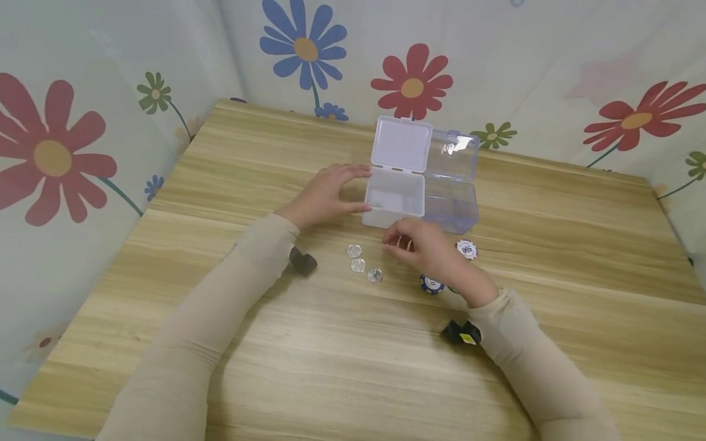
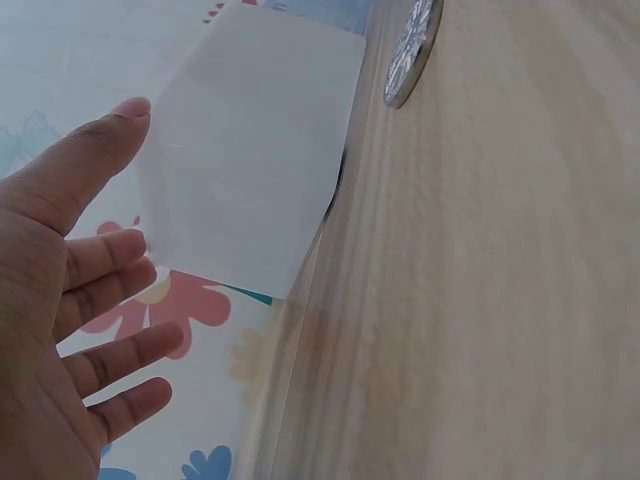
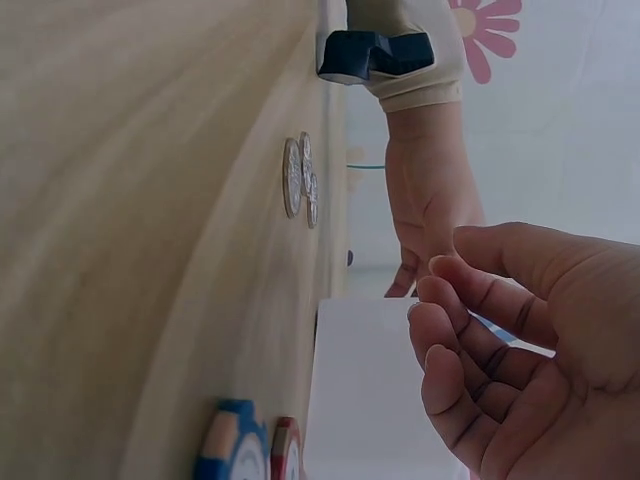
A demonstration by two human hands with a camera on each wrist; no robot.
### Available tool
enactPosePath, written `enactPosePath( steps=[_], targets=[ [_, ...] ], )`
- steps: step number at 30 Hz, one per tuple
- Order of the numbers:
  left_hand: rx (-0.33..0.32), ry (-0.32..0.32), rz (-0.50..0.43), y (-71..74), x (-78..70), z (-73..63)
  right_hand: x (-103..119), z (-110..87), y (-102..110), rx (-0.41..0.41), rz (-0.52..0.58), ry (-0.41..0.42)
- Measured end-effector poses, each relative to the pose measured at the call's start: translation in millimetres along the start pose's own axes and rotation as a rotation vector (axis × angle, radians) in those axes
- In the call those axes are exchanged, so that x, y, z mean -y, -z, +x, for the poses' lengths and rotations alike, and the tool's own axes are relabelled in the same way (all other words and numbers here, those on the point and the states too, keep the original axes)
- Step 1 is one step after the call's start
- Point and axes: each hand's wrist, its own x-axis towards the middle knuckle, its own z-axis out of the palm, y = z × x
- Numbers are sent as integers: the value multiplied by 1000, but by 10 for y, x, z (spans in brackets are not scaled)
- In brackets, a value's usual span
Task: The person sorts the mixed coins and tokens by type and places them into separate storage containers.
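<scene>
My left hand (image 1: 331, 193) is at the left side of a small white plastic box (image 1: 393, 218), its fingers extended and thumb near the front corner. The box's lid stands raised at the back, and something small and shiny shows inside near the left wall. My right hand (image 1: 421, 248) hovers just in front of the box, fingers loosely bent and thumb close to the index fingertip. In the right wrist view nothing shows between those fingertips (image 3: 440, 266). Three silver coins, one of them the nearest coin (image 1: 375, 275), lie on the table left of the right hand.
Against the white box's right side stands a clear bluish plastic box (image 1: 455, 211), lid raised. A white poker chip (image 1: 466, 249) and a blue poker chip (image 1: 432, 285) lie by the right forearm, which partly hides another chip. A flowered curtain (image 1: 353, 79) borders the wooden table (image 1: 342, 361).
</scene>
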Motion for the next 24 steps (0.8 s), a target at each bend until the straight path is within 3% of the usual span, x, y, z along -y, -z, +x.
enactPosePath(
  steps=[12,24],
  targets=[
    [-1,-11,-2,-28,4,16,-12,-82,-197,68,-60,56],
    [-7,-9,-3,-10,7,23,-8,-80,-310,143,-164,30]
  ],
)
